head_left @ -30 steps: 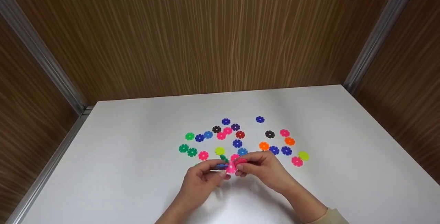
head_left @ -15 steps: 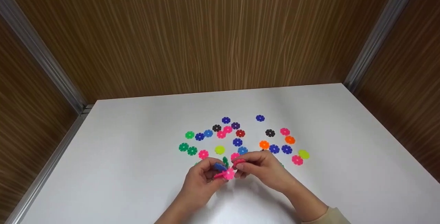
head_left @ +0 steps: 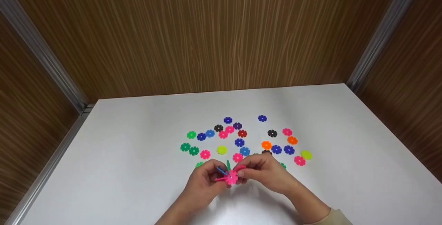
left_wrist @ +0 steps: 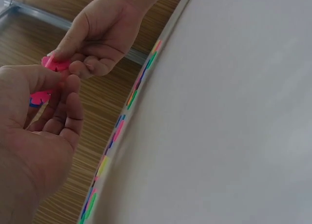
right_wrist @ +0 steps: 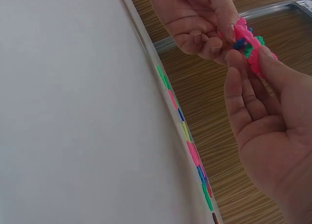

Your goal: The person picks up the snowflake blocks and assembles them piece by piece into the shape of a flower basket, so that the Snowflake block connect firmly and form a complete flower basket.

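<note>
In the head view, my left hand (head_left: pixel 204 184) grips a small cluster of notched plastic snowflake discs. At the cluster's centre a pink disc (head_left: pixel 232 177) faces up, with a blue disc (head_left: pixel 221 171), a green disc (head_left: pixel 228 165) and another pink disc set edge-on around it. My right hand (head_left: pixel 271 174) pinches a pink disc (head_left: pixel 240 167) at the cluster's right side. In the right wrist view, that pink disc (right_wrist: pixel 254 62) lies under the right thumb, close to the green disc (right_wrist: pixel 248 50). Fingers partly hide the joints, so I cannot tell how firmly they fit.
Loose notched discs lie scattered on the white table (head_left: pixel 138 156) beyond the hands, among them a yellow disc (head_left: pixel 221 150), an orange disc (head_left: pixel 266 145) and a black disc (head_left: pixel 272 133). Wood-patterned panels (head_left: pixel 221 35) stand behind and at both sides.
The cluster has turned in my left hand, so the central pink disc faces up and the green and blue discs stand edge-on. My right hand has stayed at its right side, still pinching the pink disc.
</note>
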Tool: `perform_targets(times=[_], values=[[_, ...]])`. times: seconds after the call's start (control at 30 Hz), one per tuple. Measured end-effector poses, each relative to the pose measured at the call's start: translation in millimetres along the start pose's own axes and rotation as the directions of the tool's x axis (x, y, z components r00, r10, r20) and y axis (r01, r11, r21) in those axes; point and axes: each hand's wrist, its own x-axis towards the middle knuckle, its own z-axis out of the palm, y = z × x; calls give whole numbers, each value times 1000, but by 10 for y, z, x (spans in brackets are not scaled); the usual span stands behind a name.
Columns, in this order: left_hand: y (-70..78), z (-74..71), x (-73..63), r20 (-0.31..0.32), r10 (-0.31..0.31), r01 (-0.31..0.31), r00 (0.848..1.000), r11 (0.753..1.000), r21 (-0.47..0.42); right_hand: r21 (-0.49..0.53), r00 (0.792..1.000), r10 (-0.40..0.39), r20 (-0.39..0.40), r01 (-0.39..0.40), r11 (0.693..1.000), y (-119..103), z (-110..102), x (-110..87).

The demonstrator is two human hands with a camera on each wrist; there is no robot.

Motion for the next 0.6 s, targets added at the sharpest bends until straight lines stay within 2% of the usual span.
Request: perform_targets(times=[0.13, 0.37, 0.47, 0.6], values=[[-2, 2, 0, -4, -3, 3, 1000, 1000, 23, -1, 1000, -11, 5, 11, 1000, -8, 7, -3], [17, -1, -4, 0, -29, 29, 1000, 996, 87, 4, 994, -96, 43, 96, 995, -7, 10, -13], [25, 11, -7, -1, -35, 35, 999, 996, 87, -32, 997, -76, 35, 77, 997, -3, 13, -9], [39, 24, -17, 20, -22, 21, 1000, 999, 44, -70, 1000, -31, 0, 31, 997, 13, 15, 0]])
